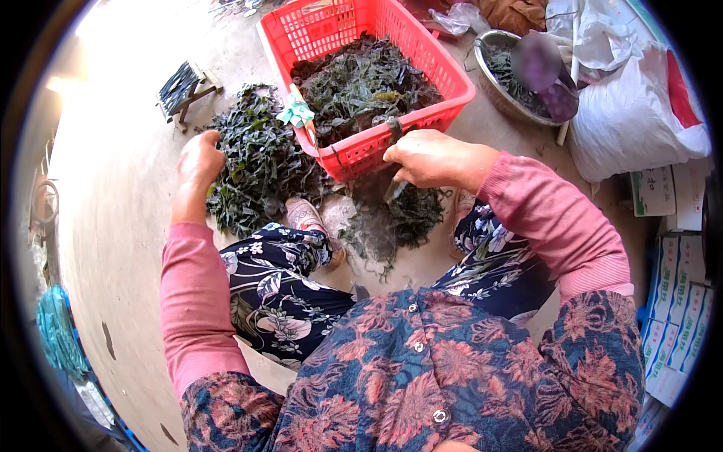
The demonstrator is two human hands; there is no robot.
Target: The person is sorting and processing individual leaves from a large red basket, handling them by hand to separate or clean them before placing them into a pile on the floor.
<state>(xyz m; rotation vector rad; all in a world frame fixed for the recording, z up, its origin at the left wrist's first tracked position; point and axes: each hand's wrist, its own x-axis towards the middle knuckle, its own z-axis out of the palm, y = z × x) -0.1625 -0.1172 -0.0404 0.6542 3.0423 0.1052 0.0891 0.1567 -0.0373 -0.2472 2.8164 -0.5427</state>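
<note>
A red plastic basket (444, 56) stands in front of me, holding a mass of dark green seaweed (354, 83). At its near rim my right hand (433, 157) is closed on a strip of seaweed, with part of it showing above the fingers. My left hand (199, 160) is closed in a pinch beside a leafy seaweed heap (256, 166) on the floor; what its fingers hold, if anything, I cannot make out. A smaller seaweed pile (410, 215) lies between my feet, below the right hand. A teal tied strip (296, 111) hangs on the basket's left side.
A small folding stool (184, 94) stands at the far left. Back right is a round basin (497, 87) with dark seaweed and a purple item. White sacks (625, 117) and stacked boxes (674, 309) line the right. A teal bundle (62, 331) lies at the left edge.
</note>
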